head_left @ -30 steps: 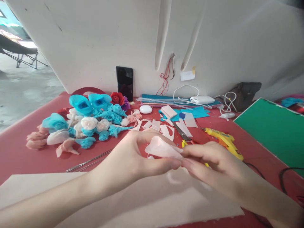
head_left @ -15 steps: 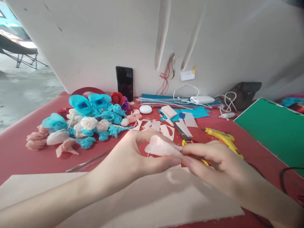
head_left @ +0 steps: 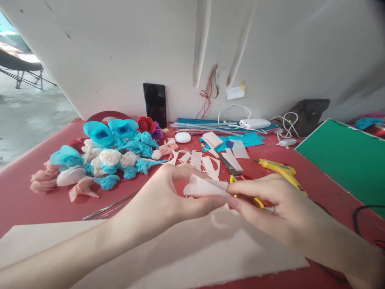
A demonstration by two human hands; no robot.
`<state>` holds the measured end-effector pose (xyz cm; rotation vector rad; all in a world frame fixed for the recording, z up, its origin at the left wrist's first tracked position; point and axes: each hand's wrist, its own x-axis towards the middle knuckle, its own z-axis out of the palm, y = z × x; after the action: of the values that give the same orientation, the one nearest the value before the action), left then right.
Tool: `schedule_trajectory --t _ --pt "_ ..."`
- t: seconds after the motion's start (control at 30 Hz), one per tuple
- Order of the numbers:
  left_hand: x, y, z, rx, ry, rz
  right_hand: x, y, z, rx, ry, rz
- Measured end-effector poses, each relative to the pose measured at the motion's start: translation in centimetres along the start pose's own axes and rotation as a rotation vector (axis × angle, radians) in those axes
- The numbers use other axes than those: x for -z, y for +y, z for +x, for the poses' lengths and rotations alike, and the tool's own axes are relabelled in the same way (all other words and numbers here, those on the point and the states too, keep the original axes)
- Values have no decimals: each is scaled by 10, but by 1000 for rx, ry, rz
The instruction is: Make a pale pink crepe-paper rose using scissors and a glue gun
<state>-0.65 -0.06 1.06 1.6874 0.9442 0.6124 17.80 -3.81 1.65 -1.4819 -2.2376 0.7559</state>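
A small piece of pale pink crepe-like paper [head_left: 204, 187], curled at its left end, is pinched between both hands over the table. My left hand [head_left: 171, 192] curves around it, thumb along its lower edge. At its right end, the fingertips and thumb of my right hand [head_left: 267, 200] press it together. Beneath the hands lies a large pale sheet of paper [head_left: 168, 257]. Just beyond my right hand are scissors [head_left: 231, 163] and a tool with yellow-and-red handles [head_left: 258, 202], partly hidden by the fingers.
Blue, white and pink paper flowers [head_left: 110, 156] are heaped at left, beside metal wires [head_left: 111, 206]. Paper scraps [head_left: 197, 159] lie mid-table. A yellow glue gun [head_left: 281, 170] and a green board [head_left: 345, 160] are at right. A phone [head_left: 155, 105] leans on the wall.
The paper's right end has shifted slightly in the fingers, and its curled edge looks a little different. My right hand's fingers have moved slightly. The view has shifted a little.
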Motion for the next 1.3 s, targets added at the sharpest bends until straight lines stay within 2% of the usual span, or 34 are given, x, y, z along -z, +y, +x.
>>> schedule_trajectory --t 0.1,0.2,0.5,0.77,1.0,1.17,1.3 --pt "-1 -3 0 -13 -4 -25 -1 1 0 -6 -1 -13" --pt "-1 -4 1 38 14 -45 -1 3 0 -5 -5 1" --pt "0 -4 0 49 -56 -127 -1 7 -1 -34 -49 25" --pt "-3 0 5 107 1 12 10 1 0 -106 -192 34" --pt "-8 -10 7 87 -71 104 8 17 5 -39 -298 19" --pt "-13 -14 7 123 48 187 11 21 9 -14 -339 32" --pt "-16 -15 7 148 37 199 13 24 11 14 -359 53"
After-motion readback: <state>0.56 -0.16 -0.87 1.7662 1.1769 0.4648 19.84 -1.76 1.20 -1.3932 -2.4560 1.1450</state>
